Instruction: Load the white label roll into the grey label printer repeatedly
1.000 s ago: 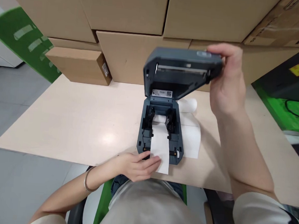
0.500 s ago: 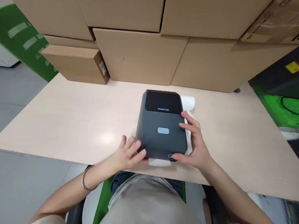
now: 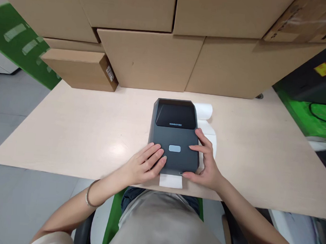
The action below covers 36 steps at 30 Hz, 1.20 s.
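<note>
A dark grey label printer (image 3: 175, 136) with a black glossy window and a pale button sits near the table's front edge. White label paper (image 3: 171, 181) sticks out of its front. My left hand (image 3: 145, 164) lies with stretched fingers over the printer's left front edge. On the opposite side, my right hand (image 3: 206, 163) grips the right edge, its thumb at the front corner and its fingers on the top. Behind that hand, a white paper roll (image 3: 203, 111) and a loose length of white paper (image 3: 211, 135) lie beside the printer, partly covered by it.
Large cardboard boxes (image 3: 151, 61) are stacked along the back of the pale wooden table (image 3: 89, 131). A flat cardboard box (image 3: 74, 68) stands at the back left. To the right are a dark case (image 3: 304, 84) and a black cable (image 3: 321, 117) on a green surface.
My left hand has come down from hovering at the printer's corner to lie on its top. The printer's top has tilted down at the front, and more label paper shows there.
</note>
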Tool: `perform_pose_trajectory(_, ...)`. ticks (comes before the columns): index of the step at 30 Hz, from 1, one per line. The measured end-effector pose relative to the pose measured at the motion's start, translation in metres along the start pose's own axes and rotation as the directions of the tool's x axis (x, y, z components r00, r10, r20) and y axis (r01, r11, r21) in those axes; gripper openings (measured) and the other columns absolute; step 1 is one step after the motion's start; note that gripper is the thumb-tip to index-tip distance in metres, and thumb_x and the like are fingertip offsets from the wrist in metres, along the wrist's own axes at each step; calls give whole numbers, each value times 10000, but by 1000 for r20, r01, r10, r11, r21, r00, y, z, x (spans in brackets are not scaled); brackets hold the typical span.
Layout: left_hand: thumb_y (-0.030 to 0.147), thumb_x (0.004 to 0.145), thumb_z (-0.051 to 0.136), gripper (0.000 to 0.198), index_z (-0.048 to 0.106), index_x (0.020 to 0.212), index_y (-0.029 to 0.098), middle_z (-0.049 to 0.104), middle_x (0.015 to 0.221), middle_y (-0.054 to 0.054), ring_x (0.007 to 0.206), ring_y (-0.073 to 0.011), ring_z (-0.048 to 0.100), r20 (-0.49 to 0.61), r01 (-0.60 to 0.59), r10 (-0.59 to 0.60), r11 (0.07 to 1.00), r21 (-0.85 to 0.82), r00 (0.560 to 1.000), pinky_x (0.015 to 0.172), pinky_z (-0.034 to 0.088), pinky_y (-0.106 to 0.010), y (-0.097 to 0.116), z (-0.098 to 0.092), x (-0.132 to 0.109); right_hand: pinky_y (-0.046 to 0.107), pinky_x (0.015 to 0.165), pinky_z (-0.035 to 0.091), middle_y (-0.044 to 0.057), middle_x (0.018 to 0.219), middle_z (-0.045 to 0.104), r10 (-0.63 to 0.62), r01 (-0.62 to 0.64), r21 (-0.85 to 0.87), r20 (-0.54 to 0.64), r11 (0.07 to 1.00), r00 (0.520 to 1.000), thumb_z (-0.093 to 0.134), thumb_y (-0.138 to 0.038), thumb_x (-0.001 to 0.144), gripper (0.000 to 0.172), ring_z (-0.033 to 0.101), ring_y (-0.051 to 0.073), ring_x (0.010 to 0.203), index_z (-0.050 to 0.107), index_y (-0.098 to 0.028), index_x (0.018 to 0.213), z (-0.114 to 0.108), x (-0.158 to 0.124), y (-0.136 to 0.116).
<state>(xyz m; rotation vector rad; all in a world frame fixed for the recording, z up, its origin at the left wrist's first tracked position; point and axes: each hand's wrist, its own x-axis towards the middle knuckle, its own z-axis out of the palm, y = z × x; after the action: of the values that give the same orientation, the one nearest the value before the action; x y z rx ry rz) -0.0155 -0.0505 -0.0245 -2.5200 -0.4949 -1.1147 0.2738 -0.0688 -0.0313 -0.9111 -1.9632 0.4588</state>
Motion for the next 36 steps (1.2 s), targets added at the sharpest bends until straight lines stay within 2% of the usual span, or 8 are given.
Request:
perform_pose_trajectory(6,153,970,729,295,671,1256,109,693,1392,-200,1620,-337,461,107,-14,23,996,-88,994,1318,482,-567,-4,-8,12,692,1349,279,172,1628,524,-137,136,-227,10,964,991,773,-597,926,751,445,383,1607,454,-280,1527,-10,11,-8)
perform_pose_trajectory(13,185,1045,576,541,498,1580,142,483,1727,-169,1728,-348,199,246,14,10,996,-93,969,1325,448,-551,-3,-12,23,630,1319,344,173,1523,612,-239,273,-335,140,902,961,758,-619,923,701,473,365,1567,531,-226,1458,-9,21,-13)
perform_pose_trajectory(16,199,1046,568,566,481,1599,116,542,1686,-163,1713,-339,266,261,18,2,997,-77,965,1316,459,-524,-4,-15,26,599,1329,334,168,1503,614,-251,286,-363,140,887,958,716,-648,941,669,482,355,1545,578,-211,1428,-7,23,-14)
perform_pose_trajectory(22,165,1014,501,586,501,1589,53,763,1402,-151,1463,-300,635,318,19,2,998,-62,948,1251,503,-434,-6,-20,41,616,1332,342,189,1505,617,-263,320,-394,192,862,946,716,-718,917,765,468,371,1562,582,-182,1446,-15,23,-17)
perform_pose_trajectory(25,187,1009,512,595,499,1589,54,756,1412,-148,1457,-295,635,320,43,-13,995,-85,947,1256,492,-420,-7,-19,40,624,1306,399,196,1520,624,-252,331,-392,241,858,937,749,-618,930,716,467,370,1576,579,-171,1462,-21,25,-18)
perform_pose_trajectory(28,264,1006,618,694,411,1658,141,634,1589,-155,1605,-302,486,285,67,-17,984,-168,958,1281,481,-445,-8,-15,29,596,1255,490,202,1486,661,-282,361,-378,249,853,927,778,-566,936,683,498,362,1569,593,-160,1452,-24,28,-19)
perform_pose_trajectory(32,312,961,778,1022,141,1759,343,233,1851,-115,1723,-272,263,121,106,-79,966,-236,989,1342,409,-480,-10,-7,12,530,1219,558,176,1393,739,-364,430,-371,237,823,901,818,-572,919,643,585,328,1511,638,-180,1396,-31,32,-21)
perform_pose_trajectory(36,562,875,876,1281,9,1778,294,37,1881,-122,1755,-267,115,2,143,-147,959,-244,989,1429,186,-470,-16,-7,-1,495,1222,572,127,1395,762,-391,448,-350,224,823,893,762,-489,994,584,634,293,1469,607,-226,1492,-48,46,-20)
